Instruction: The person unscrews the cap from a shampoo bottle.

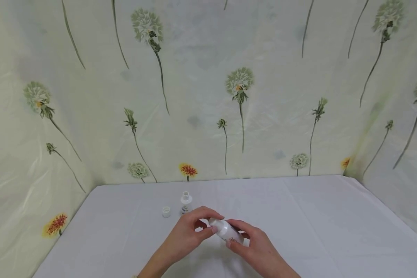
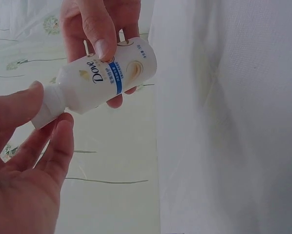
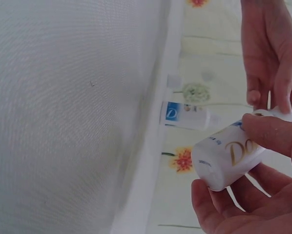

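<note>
A small white Dove bottle [image 2: 94,80] is held tilted above the table between both hands. My left hand [image 1: 189,231] pinches its white cap [image 2: 49,105] between thumb and fingers. Around the bottle's body, my right hand [image 1: 255,245] curls its fingers and thumb. The cap sits on the bottle's neck in the left wrist view. Beyond the left hand stands a second white bottle [image 1: 186,202] upright, its neck uncovered. To its left a loose white cap [image 1: 166,211] lies on the table with its hollow side showing.
A white cloth covers the table [image 1: 316,224]. Behind it and at both sides hang pale sheets [image 1: 194,143] printed with dandelions. The second bottle and loose cap stand just past the left hand.
</note>
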{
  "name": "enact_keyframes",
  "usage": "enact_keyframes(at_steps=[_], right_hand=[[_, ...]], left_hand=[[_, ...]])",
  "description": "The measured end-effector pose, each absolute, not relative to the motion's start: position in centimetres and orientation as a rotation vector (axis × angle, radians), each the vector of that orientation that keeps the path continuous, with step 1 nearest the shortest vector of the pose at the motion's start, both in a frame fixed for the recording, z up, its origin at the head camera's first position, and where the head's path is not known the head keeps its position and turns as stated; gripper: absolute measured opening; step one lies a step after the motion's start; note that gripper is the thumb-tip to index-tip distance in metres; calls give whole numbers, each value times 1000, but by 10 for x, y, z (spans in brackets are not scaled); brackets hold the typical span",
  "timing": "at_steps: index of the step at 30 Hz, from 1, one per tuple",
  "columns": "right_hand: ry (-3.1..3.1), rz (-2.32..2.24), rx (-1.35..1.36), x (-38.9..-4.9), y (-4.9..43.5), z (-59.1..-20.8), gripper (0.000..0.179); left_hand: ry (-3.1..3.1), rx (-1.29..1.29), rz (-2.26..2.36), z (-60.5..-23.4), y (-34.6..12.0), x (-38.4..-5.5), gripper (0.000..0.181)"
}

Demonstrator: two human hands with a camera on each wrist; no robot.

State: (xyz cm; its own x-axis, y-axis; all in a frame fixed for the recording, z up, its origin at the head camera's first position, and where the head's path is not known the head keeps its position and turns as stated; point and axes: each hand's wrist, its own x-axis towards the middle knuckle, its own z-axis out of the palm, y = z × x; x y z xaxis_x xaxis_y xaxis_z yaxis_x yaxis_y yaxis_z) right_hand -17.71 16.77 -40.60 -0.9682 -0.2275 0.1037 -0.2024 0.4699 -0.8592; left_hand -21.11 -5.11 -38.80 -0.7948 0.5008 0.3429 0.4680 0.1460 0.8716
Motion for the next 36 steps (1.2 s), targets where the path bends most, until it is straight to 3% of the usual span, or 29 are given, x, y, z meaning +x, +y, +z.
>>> enact_keyframes(at_steps=[10,16,36], right_hand=[[2660,-1535,-344,-179,167,-406,48],[2684,-1550,-406,-178,167,-406,43],[2779,-1506,-459,-177,168,-408,38]], left_hand=[[2399,898,1751,-390,-50,-213,25],[2392,966,1737,-391,-51,-214,33],[2548,903,1682,-389,-51,-214,21]])
